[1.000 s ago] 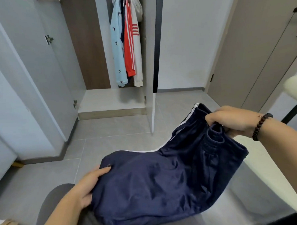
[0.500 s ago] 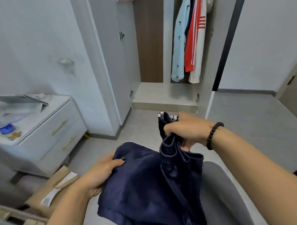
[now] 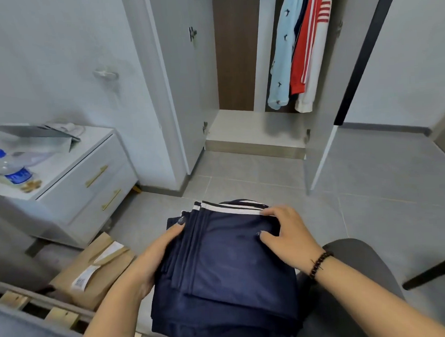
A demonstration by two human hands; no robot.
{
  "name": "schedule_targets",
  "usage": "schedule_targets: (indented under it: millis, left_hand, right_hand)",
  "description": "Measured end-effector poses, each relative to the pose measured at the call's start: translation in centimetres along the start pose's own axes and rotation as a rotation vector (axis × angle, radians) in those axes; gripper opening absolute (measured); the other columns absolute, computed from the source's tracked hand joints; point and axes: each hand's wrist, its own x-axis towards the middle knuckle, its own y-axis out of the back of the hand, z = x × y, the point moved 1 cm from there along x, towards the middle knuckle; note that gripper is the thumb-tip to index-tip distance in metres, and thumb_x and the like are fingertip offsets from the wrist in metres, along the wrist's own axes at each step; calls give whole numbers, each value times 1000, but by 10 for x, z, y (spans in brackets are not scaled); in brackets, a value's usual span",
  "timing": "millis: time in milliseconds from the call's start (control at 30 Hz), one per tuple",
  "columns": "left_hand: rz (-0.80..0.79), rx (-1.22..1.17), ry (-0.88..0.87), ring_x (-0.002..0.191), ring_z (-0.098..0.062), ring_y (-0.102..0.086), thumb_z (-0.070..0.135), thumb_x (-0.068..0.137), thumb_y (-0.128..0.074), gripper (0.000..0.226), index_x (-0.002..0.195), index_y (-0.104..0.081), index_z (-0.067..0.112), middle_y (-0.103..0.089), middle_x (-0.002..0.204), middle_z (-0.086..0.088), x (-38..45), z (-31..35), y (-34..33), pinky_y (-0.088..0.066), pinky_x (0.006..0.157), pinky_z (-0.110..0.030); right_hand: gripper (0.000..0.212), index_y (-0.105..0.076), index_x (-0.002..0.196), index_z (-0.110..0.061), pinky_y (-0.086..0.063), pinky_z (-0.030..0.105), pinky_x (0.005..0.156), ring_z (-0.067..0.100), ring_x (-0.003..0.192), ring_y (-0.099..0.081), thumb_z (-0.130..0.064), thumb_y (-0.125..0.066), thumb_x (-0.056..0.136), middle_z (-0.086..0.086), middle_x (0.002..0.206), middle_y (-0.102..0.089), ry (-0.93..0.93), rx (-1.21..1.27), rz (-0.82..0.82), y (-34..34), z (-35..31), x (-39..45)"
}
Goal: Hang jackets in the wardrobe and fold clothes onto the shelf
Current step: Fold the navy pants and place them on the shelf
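Observation:
Navy trousers with white side stripes (image 3: 228, 265) lie folded in a flat bundle on my lap. My left hand (image 3: 154, 258) grips the bundle's left edge, thumb on top. My right hand (image 3: 288, 239), with a dark bead bracelet on the wrist, rests flat on the top layer, fingers spread near the striped edge. Ahead the wardrobe (image 3: 252, 126) stands with both doors open. Inside hang a light blue shirt (image 3: 280, 58), a red jacket (image 3: 305, 42) and a white jacket (image 3: 316, 70). The wardrobe's pale bottom shelf is bare.
A white bedside drawer unit (image 3: 71, 180) stands at the left, holding a water bottle (image 3: 10, 170) and a folded sheet. A brown cardboard parcel (image 3: 96, 270) lies on the grey tile floor beside wooden bed slats (image 3: 31, 304). The right wardrobe door (image 3: 322, 151) juts toward me.
My right hand brought the raised waistband end down onto the rest, so the trousers went from half-folded to a flat bundle, and it now lies flat on top. My view turned left.

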Motion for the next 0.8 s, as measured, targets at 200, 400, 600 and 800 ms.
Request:
schedule_targets:
  millis: [200, 400, 600, 800]
  left_hand:
    - [-31, 186, -19, 88, -12, -73, 41, 47, -92, 66, 106, -70, 22, -76, 97, 5, 1, -11, -6, -55, 72, -23]
    - [81, -60, 54, 87, -27, -72, 13, 57, -82, 47, 101, -69, 5, -75, 95, -14, 1, -31, 2, -58, 83, -40]
    - [22, -298, 179, 77, -30, -70, 2, 59, -75, 27, 86, -73, -1, -70, 92, -24, 15, -50, -4, -59, 64, -33]
    - [-1, -241, 178, 84, -28, -72, 7, 71, -68, 38, 108, -64, 1, -73, 100, -20, 78, -18, -12, -60, 65, -32]
  right_hand:
    - [68, -45, 122, -17, -45, 31, 98, 12, 110, -54, -39, -82, 69, -2, 123, -53, -390, 542, 55, -35, 29, -13]
    - [47, -71, 111, -9, -55, 34, 81, 27, 100, -69, -31, -78, 71, 12, 110, -71, -739, 1155, -268, -37, 49, -16]
    - [40, -74, 107, -11, -57, 33, 74, 28, 101, -68, -28, -78, 71, 14, 113, -70, -784, 1180, -440, -44, 71, -14]
    - [44, -67, 114, -13, -57, 31, 67, 24, 93, -71, -21, -78, 72, 8, 104, -73, -718, 1068, -256, -29, 86, 38]
